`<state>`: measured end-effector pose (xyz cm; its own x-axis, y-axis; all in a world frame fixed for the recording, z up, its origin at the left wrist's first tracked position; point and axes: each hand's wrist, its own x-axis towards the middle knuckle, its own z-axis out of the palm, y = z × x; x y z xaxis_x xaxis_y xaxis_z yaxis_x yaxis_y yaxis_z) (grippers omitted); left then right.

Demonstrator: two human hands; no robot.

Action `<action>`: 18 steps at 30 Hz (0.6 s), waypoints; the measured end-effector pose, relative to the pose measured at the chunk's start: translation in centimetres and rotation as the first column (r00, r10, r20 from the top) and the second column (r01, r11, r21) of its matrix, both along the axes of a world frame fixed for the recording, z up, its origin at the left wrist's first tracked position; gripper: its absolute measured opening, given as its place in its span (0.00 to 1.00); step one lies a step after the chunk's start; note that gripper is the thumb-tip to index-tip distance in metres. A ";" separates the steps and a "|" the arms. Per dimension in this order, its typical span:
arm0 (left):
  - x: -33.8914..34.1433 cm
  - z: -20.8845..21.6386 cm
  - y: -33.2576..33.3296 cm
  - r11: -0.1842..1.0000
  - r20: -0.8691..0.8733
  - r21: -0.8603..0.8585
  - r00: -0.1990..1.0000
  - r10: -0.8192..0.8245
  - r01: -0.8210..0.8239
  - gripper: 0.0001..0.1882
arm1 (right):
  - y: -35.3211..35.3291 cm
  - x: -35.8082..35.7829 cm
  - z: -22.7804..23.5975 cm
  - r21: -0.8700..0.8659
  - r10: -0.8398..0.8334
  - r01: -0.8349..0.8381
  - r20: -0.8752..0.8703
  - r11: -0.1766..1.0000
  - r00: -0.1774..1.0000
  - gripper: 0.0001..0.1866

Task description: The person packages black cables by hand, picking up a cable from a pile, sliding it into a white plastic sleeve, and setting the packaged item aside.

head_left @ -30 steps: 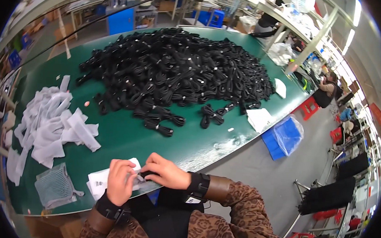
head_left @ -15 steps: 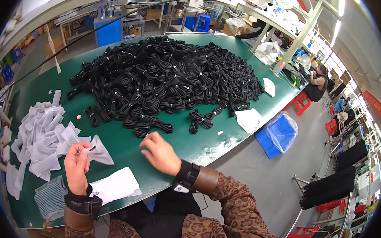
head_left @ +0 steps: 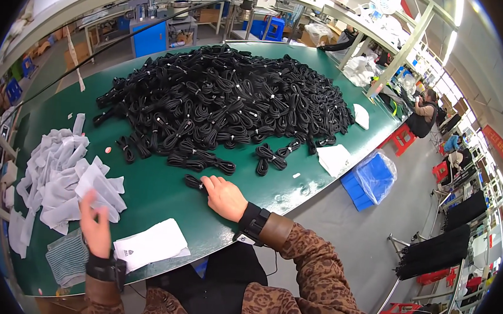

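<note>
My right hand [head_left: 226,198] rests low over the green table [head_left: 162,200], its fingers closed on one end of a small coiled black cable bundle [head_left: 194,182]. A white tie band shows at the bundle's middle. Blurred by motion, my left hand [head_left: 95,228] is raised with its thumb and fingers apart and nothing visible between them. Its fingertips are beside a loose heap of thin, pale fabric pouches [head_left: 60,174]. Between my hands, near the table edge, lies a stack of white printed sheets or flat bags [head_left: 151,244]. Beyond them spreads a large pile of coiled black cable bundles [head_left: 226,98].
A striped grey cloth [head_left: 66,261] lies left of my left hand. White pieces [head_left: 333,159] sit along the right table edge. A blue bin with a clear liner [head_left: 368,178] stands on the floor at right. Farther off, a person [head_left: 424,113] sits on a red stool [head_left: 401,137].
My left hand has let go of the pale pouch, now not distinguishable from the heap. My right hand, empty before, has closed on a cable bundle apart from the pile. The view has shifted slightly.
</note>
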<state>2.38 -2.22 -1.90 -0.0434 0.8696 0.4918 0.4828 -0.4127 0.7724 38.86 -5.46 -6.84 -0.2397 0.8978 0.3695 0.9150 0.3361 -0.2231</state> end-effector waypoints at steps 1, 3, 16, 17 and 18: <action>0.8 0.0 -1.6 0.991 -0.074 -0.072 0.990 -0.122 0.116 0.13 | -0.2 -0.2 0.1 -0.002 0.006 -0.006 0.001 1.000 1.000 0.25; 2.9 -0.3 -4.5 0.928 -0.091 -0.161 0.931 -0.352 0.335 0.13 | -0.7 -1.0 0.8 0.023 0.045 -0.046 0.070 0.999 0.997 0.28; 7.3 -2.2 -9.3 0.903 -0.430 -0.123 0.798 -0.423 0.412 0.11 | -3.5 -1.6 0.7 0.037 0.141 -0.141 -0.002 0.989 0.990 0.26; 7.4 -2.6 -9.2 0.904 -0.422 -0.098 0.805 -0.417 0.416 0.10 | -3.7 -1.6 1.0 0.028 0.166 -0.165 -0.021 0.986 0.986 0.26; 7.1 -3.1 -9.2 0.911 -0.420 -0.083 0.815 -0.399 0.403 0.09 | -3.8 -1.8 1.2 0.003 0.162 -0.162 -0.028 0.987 0.986 0.25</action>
